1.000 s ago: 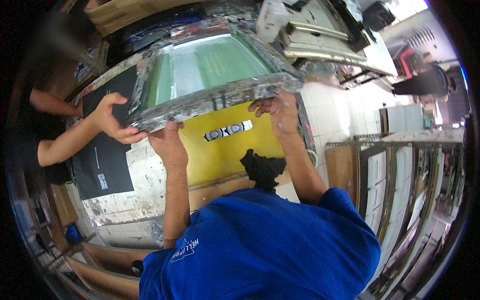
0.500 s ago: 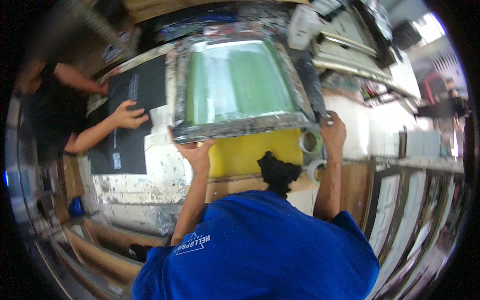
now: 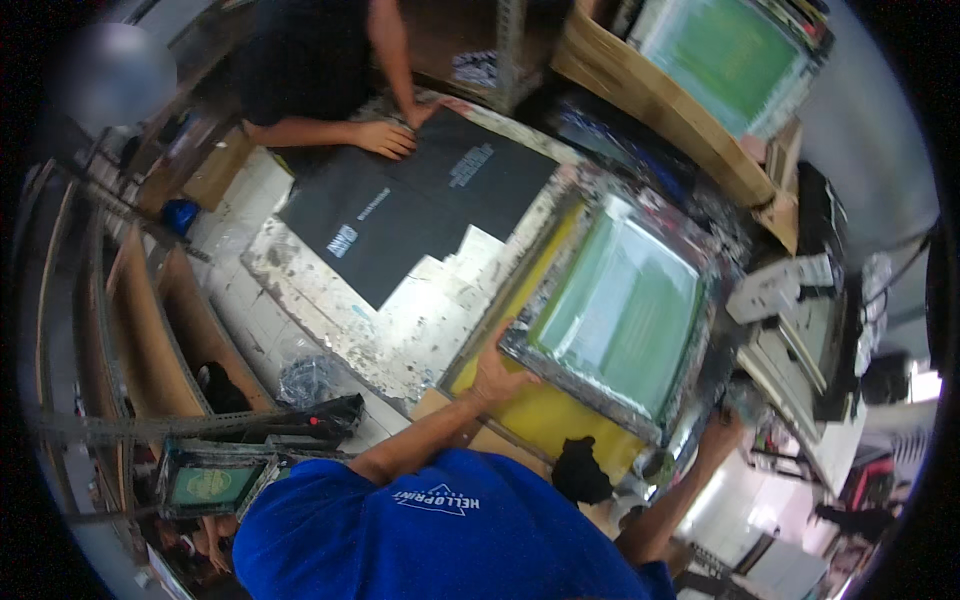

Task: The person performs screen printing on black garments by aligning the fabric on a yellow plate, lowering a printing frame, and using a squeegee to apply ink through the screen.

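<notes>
A metal-framed printing screen (image 3: 620, 310) with green mesh lies over a yellow board (image 3: 540, 418) on a paint-stained white table (image 3: 420, 320). My left hand (image 3: 495, 375) grips the frame's near left corner. My right hand (image 3: 722, 430) holds the near right corner, beside some tape rolls. A black rag (image 3: 580, 470) lies at the board's near edge, in front of my blue shirt. Across the table a person in a black top presses both hands (image 3: 385, 137) on black printed sheets (image 3: 400, 215).
A second green screen (image 3: 730, 55) leans on a wooden shelf at the upper right. A small green frame (image 3: 205, 485) and a metal rack sit at the lower left, a crumpled plastic bag (image 3: 305, 380) by the table edge. White equipment (image 3: 790, 290) stands on the right.
The screen, tilted up a second ago, has come down flat onto the yellow board. My hands moved out to its near corners. The view has swung round.
</notes>
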`<state>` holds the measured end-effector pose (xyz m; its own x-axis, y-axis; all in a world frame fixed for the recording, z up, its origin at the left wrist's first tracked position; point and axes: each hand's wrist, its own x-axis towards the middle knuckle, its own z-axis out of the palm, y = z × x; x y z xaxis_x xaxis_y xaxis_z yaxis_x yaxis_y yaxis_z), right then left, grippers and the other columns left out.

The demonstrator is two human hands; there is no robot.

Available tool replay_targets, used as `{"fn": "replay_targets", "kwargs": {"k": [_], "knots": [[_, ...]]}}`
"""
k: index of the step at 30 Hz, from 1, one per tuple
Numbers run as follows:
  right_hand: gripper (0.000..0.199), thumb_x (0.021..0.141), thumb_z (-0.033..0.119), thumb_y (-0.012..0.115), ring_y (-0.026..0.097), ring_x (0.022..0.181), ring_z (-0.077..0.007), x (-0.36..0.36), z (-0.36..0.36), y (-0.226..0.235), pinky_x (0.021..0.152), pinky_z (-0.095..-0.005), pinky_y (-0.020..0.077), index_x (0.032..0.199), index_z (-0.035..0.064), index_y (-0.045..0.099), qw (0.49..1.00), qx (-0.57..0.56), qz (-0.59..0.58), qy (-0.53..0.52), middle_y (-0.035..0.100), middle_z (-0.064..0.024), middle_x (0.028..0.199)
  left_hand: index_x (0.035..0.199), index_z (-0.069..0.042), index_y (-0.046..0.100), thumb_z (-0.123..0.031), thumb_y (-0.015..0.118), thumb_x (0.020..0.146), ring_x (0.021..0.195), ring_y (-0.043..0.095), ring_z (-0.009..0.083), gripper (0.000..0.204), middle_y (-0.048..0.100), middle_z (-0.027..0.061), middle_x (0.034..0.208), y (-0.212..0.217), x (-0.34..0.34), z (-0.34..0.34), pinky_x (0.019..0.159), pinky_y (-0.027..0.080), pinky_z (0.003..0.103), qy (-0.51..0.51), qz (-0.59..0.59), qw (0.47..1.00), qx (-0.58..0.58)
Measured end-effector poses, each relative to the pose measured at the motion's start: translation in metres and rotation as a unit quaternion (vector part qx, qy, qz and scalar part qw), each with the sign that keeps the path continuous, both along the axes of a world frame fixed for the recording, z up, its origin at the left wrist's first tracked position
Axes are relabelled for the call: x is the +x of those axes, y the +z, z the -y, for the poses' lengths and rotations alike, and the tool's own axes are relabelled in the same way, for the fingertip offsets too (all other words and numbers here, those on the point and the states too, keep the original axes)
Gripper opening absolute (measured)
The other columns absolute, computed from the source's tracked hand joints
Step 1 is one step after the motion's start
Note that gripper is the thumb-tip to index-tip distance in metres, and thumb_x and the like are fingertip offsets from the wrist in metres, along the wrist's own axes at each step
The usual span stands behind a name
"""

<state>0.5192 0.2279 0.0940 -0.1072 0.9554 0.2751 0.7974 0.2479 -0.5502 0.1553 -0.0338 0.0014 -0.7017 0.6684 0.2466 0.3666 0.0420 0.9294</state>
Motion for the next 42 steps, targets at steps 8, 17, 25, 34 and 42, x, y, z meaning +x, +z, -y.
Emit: {"fn": "replay_targets", "kwargs": {"k": [8, 17, 25, 34, 42], "knots": [[0.022, 0.079, 0.003, 0.069, 0.068, 0.085, -0.0338, -0.143, 0.003, 0.062, 0.078, -0.0374, 0.0538, 0.1, 0.0008, 0.072, 0.974, 0.031, 0.014, 0.225, 0.07, -0.0174, 0.096, 0.145, 0.005, 0.037, -0.039, 0.1, 0.049, 0.13, 0.05, 0.0325, 0.123, 0.051, 0.0208, 0.139, -0.01, -0.003, 0.006, 0.112, 0.039, 0.041, 0.015, 0.01, 1.0, -0.015], [0.014, 0.079, 0.008, 0.069, 0.066, 0.089, -0.0372, -0.174, -0.059, -0.001, 0.082, -0.0434, 0.0526, 0.092, 0.0068, 0.074, 0.959, 0.074, 0.039, 0.271, 0.069, -0.0131, 0.09, 0.145, 0.006, 0.035, -0.039, 0.101, 0.049, 0.126, 0.051, 0.0311, 0.124, 0.05, 0.0204, 0.136, -0.01, -0.003, 0.005, 0.111, 0.039, 0.041, 0.003, 0.066, 0.998, -0.011], [0.095, 0.062, 0.031, 0.093, 0.054, 0.117, -0.0432, -0.118, -0.246, -0.018, 0.103, -0.0479, 0.0421, 0.131, -0.0107, 0.041, 0.946, 0.149, -0.234, -0.165, 0.055, -0.0279, 0.12, 0.145, 0.006, 0.032, -0.035, 0.101, 0.05, 0.121, 0.053, 0.027, 0.125, 0.051, 0.0172, 0.13, -0.016, -0.002, 0.009, 0.106, 0.044, 0.04, -0.017, 0.155, 0.988, 0.007], [0.066, 0.068, 0.016, 0.082, 0.063, 0.105, -0.0428, -0.122, -0.216, 0.041, 0.097, -0.0475, 0.0457, 0.126, 0.0, 0.055, 0.99, 0.086, -0.091, 0.064, 0.066, -0.0223, 0.111, 0.147, 0.006, 0.029, -0.036, 0.101, 0.047, 0.119, 0.054, 0.0255, 0.13, 0.05, 0.0151, 0.133, -0.009, 0.0, 0.011, 0.104, 0.046, 0.039, 0.005, 0.133, 0.991, -0.007], [0.058, 0.06, -0.001, 0.073, 0.057, 0.111, -0.0319, -0.119, -0.156, 0.077, 0.098, -0.0459, 0.0406, 0.114, 0.0136, 0.063, 0.867, 0.171, 0.279, 0.375, 0.063, -0.0109, 0.112, 0.145, 0.005, 0.034, -0.038, 0.101, 0.046, 0.119, 0.053, 0.0291, 0.127, 0.05, 0.0172, 0.131, -0.012, -0.003, 0.007, 0.106, 0.043, 0.041, 0.005, 0.082, 0.997, -0.012]]}}
